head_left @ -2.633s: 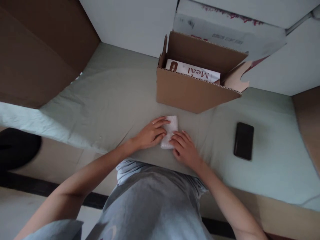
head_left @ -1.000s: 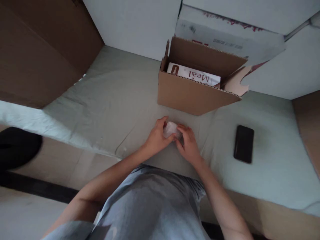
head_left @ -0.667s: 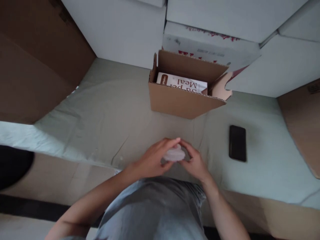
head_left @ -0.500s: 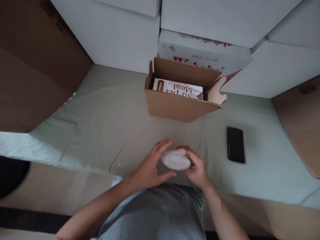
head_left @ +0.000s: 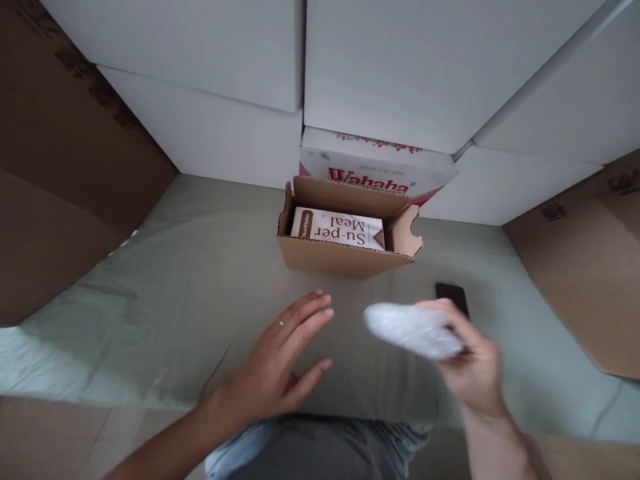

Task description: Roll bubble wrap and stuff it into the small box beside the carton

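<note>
My right hand [head_left: 475, 367] is closed around a small white bubble-wrapped bundle [head_left: 413, 330], held above the cloth-covered table [head_left: 150, 293] to the right of centre. My left hand [head_left: 280, 363] hovers open over the cloth, fingers stretched out and holding nothing, a ring on one finger. Beyond both hands stands an open cardboard box [head_left: 345, 257] with a white carton marked "Su-per Meal" [head_left: 337, 228] inside it.
A black phone [head_left: 451, 293] lies on the cloth, partly hidden behind my right hand. White boxes [head_left: 400, 73] are stacked at the back, one printed "Wahaha" [head_left: 370, 170]. Brown cartons stand at the left [head_left: 60, 167] and right [head_left: 590, 267].
Both hands were wrapping the bundle on the cloth, then lifted it. My left hand has let go and opened; my right hand has carried the bundle to the right. The view tilted upward.
</note>
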Demonstrator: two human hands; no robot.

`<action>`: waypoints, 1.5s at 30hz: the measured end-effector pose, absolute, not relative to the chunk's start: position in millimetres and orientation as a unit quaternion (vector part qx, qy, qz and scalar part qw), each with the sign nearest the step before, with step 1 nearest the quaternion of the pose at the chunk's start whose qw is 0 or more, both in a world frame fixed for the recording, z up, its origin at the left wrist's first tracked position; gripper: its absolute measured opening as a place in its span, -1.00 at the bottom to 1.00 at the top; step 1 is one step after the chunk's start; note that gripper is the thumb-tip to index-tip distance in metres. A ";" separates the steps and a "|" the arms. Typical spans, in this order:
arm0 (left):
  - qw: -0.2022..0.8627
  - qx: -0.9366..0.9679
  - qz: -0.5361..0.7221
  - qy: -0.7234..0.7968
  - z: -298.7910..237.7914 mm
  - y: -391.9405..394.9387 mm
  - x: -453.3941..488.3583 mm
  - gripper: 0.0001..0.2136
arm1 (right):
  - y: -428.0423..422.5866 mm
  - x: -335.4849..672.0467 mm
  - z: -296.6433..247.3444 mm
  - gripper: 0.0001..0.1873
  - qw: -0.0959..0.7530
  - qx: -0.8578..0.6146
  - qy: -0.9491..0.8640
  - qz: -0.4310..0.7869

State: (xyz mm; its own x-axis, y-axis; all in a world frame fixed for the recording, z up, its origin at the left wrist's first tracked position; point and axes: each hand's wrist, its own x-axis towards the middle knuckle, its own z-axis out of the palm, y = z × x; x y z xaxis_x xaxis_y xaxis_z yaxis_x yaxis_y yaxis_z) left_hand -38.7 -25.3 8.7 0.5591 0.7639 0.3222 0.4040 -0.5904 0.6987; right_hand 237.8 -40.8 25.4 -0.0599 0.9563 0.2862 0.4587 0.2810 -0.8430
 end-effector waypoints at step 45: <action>0.087 0.821 0.337 0.452 57.8 72.5 -31.5 -0.66 | 109.0 249.2 100.8 -0.54 0.102 -0.410 -0.903 0.076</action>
